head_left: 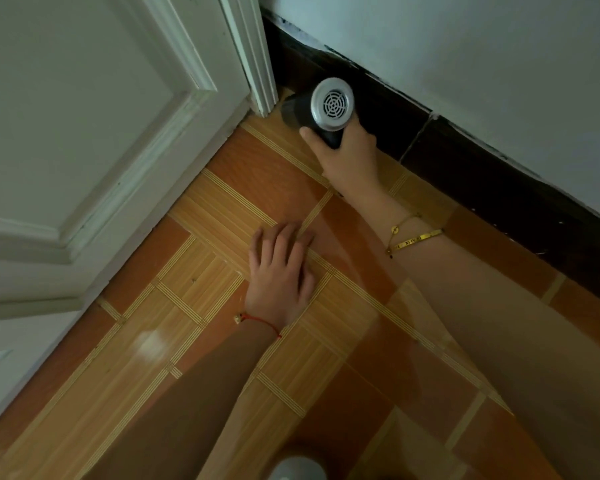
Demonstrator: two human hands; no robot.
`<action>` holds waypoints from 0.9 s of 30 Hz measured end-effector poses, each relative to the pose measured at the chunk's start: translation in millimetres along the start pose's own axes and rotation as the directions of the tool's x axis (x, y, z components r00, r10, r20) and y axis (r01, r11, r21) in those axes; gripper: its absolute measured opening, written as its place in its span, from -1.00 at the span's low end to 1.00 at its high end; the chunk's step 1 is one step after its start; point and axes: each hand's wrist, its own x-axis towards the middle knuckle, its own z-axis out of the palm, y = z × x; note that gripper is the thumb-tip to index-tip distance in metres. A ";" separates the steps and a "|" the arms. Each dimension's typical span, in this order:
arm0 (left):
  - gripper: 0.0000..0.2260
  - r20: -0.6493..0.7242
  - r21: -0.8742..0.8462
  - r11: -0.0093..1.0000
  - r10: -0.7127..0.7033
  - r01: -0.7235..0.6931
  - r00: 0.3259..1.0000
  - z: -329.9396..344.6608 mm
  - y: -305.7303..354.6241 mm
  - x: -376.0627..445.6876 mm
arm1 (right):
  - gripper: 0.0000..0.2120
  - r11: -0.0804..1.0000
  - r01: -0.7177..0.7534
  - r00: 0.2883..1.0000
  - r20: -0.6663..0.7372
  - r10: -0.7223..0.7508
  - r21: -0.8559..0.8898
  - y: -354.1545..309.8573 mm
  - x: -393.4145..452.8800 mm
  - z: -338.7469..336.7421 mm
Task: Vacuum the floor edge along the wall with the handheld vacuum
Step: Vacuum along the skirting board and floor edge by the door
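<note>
White door (84,133) and its frame (253,57) box in the floor (222,341) corner, dark skirting (465,161) running along the wall (465,46). Right hand (347,154) wraps the vacuum (321,107) handle, nose down in that corner. Left hand (279,271) lies flat on the tiles, fingers spread.

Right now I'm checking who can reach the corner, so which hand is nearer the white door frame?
Right. The right hand grips the handheld vacuum just beside the door frame, by the baseboard. The left hand rests flat on the floor tiles, farther back.
</note>
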 end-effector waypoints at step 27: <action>-0.57 -0.015 -0.009 1.000 -0.006 0.006 1.000 0.0 0.7 0.8 | -0.37 0.980 0.010 1.000 0.004 -0.009 -0.198 -8.7 -13.5 -21.1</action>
